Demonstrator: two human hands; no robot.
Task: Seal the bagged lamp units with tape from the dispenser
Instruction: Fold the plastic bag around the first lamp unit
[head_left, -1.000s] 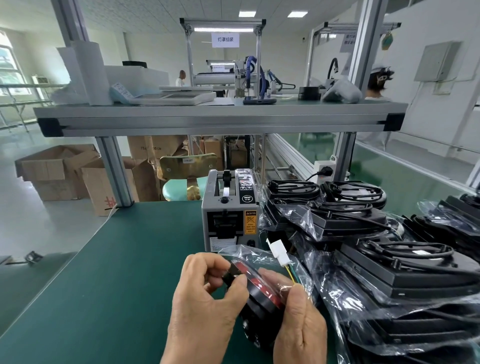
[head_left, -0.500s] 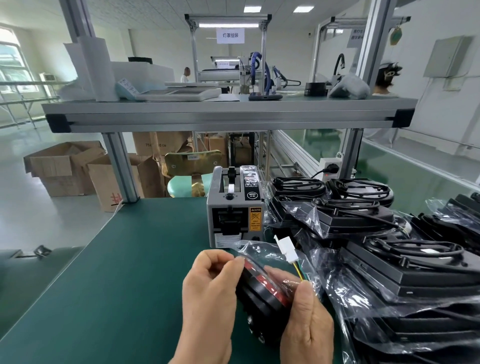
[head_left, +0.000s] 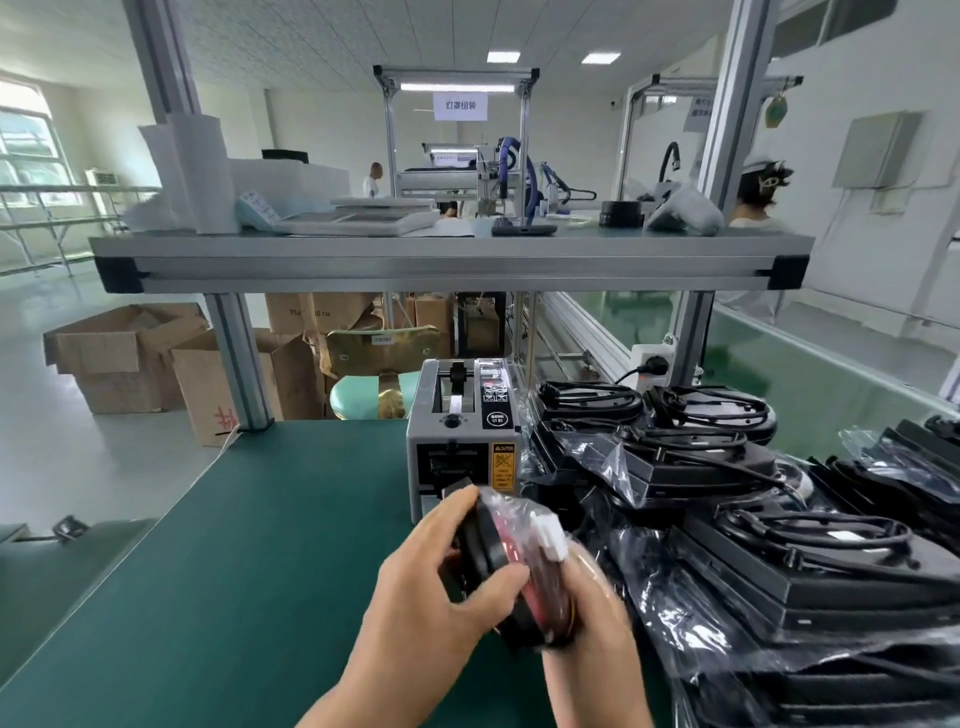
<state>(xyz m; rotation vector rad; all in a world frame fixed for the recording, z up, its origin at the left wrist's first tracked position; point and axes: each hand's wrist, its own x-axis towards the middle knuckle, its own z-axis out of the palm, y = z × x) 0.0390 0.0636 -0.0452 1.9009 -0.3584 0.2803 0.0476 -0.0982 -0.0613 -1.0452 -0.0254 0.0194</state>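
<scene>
Gripping left hand (head_left: 441, 587): your fingers curl over the black rim of the bagged lamp unit (head_left: 493, 551), held over the green mat (head_left: 260, 545).
Tape dispenser (head_left: 462, 441): stands just behind the unit; keep the bag's fold pinched flat before you reach for tape.
Right hand (head_left: 587, 618): clasps the unit's wrapped lower side, beside the white connector (head_left: 550, 540).
Change: the unit now sits more edge-on, its connector tucked closer against it.

**Both hands on one unit**

Left hand (head_left: 436, 587): forearm runs up from bottom centre, fingers curled over the top of the lamp unit (head_left: 493, 540), thumb on its near face. Right hand (head_left: 587, 613): grips the unit's right side, back to camera, blurred. Hands close together.
</scene>
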